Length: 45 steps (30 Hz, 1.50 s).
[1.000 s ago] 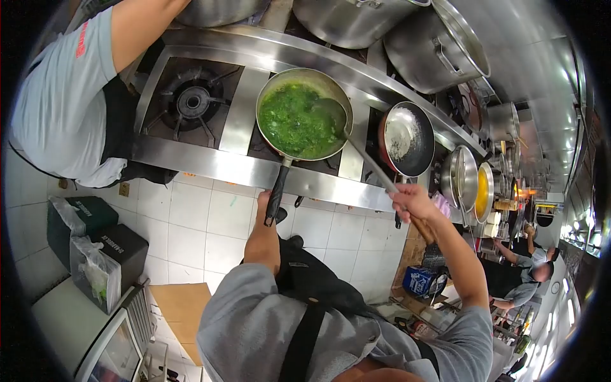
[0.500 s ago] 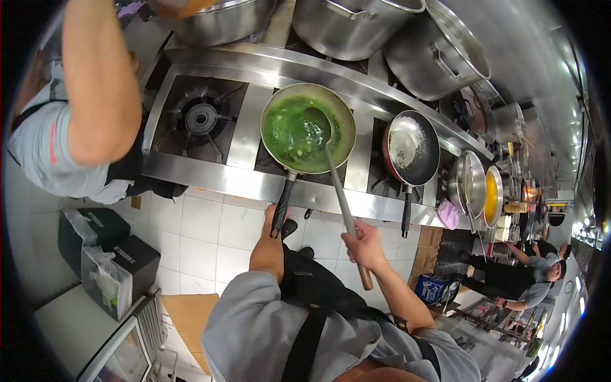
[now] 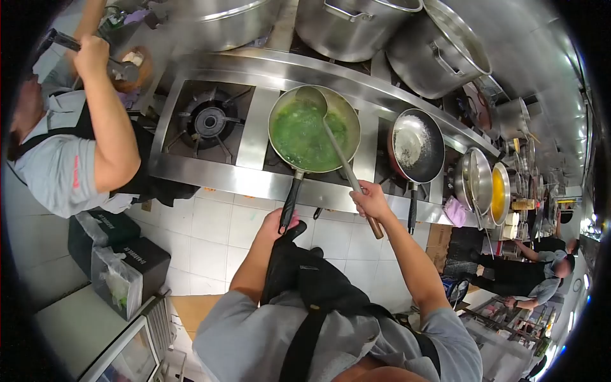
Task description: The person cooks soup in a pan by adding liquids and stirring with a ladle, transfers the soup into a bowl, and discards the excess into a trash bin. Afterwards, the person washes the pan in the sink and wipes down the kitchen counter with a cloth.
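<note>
Your R hand (image 3: 371, 200) grips ladle (image 3: 342, 159); L hand (image 3: 277, 224) at end of handle (image 3: 293, 200), hold unclear. Pan (image 3: 344, 105) 12 o'clock on stove (image 3: 254, 127), prob. heavy, sloshy w/ green liquid (image 3: 302, 137); grasp mid-handle.

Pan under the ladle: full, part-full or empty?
Part-full: the pan has green mixture across its bottom, with pale inner wall showing above it. The depth I cannot tell.
</note>
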Tool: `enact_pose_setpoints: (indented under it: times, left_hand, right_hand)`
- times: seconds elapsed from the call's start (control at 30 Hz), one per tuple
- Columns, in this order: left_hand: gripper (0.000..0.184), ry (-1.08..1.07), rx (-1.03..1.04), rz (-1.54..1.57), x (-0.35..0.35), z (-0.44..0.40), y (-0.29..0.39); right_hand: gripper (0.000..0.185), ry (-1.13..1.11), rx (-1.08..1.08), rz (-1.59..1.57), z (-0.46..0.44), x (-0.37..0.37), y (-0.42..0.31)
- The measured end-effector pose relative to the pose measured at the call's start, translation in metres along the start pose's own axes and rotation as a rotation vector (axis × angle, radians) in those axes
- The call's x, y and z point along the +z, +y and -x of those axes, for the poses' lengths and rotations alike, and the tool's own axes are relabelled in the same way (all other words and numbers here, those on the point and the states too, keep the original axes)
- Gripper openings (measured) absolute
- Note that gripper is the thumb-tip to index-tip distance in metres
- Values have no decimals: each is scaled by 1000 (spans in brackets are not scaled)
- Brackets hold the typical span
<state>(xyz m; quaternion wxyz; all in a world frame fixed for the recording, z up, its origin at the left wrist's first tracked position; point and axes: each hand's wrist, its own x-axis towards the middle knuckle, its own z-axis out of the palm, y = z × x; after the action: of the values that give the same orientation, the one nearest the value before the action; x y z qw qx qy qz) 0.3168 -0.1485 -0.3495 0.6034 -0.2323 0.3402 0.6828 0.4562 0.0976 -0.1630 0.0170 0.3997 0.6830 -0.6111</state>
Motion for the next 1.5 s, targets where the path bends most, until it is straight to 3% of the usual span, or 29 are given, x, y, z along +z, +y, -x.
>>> enact_pose_setpoints:
  times: [0.03, 0.13, 0.2, 0.23, 0.33, 0.4, 0.5, 0.53, 0.63, 0.73, 0.83, 0.93, 1.0, 1.07, 1.1, 1.2, 1.27, 1.3, 1.4, 1.5]
  left_hand:
    - [17, -11, -41, -52, 21, 29, 14]
    - [17, -140, 120, -334, 30, 65, 45]
    - [17, 95, 371, -588, 37, 74, 62]
    - [17, 215, 496, -714, 42, 78, 72]
    - [20, 235, 646, -808, 64, 87, 98]
    - [26, 269, 867, -1120, 68, 68, 109]
    - [41, 357, 1193, -1563, 118, 63, 117]
    - [46, 397, 1304, -1706, 141, 64, 118]
    - [49, 335, 1345, -1870, 195, 46, 122]
    - [53, 368, 1363, -2008, 236, 32, 125]
    - [61, 213, 1099, -2132, 243, 28, 116]
    - [60, -263, 985, -1406, 225, 37, 100]
    - [55, -646, 509, -643, 255, 128, 78]
    - [51, -992, 337, -337, 280, 201, 53]
    - [52, -1175, 307, -312, 289, 231, 41]
    - [32, -1823, 286, -236, 313, 290, 15]
    - [20, -2005, 268, -148, 323, 309, 5]
    - [15, -1997, 325, -99, 327, 316, -1]
    - [25, -1970, 383, -86, 332, 317, -5]
    - [34, -1939, 370, -332, 344, 303, 8]
  right_hand:
    - [25, -99, 132, -184, -1, 5, -5]
    - [23, -202, 246, -533, 12, 20, -17]
    - [25, -256, 284, -688, 21, 29, -16]
    - [25, -242, 248, -617, 29, 33, -18]
    - [25, -135, 84, -298, 56, 42, -16]
    - [26, 28, -87, 62, 73, 41, -3]
    - [35, 279, -568, 404, 84, 27, 19]
    - [34, 295, -585, 341, 90, 26, 17]
    - [37, 131, -56, -63, 120, 22, -24]
    - [35, 102, -53, -224, 133, 23, -36]
    - [31, 96, -49, -354, 138, 27, -44]
    - [27, 91, -42, -383, 135, 30, -44]
    - [27, 108, -50, -388, 133, 34, -42]
    - [27, 117, -20, -371, 132, 33, -34]
    - [27, 153, -19, -321, 135, 34, -38]
    - [25, 168, -1, -406, 135, 40, -29]
    - [25, 149, 36, -442, 138, 43, -24]
    - [26, 163, 43, -461, 141, 44, -23]
    - [27, 168, 48, -492, 144, 49, -21]
    - [26, 196, 40, -451, 147, 50, -14]
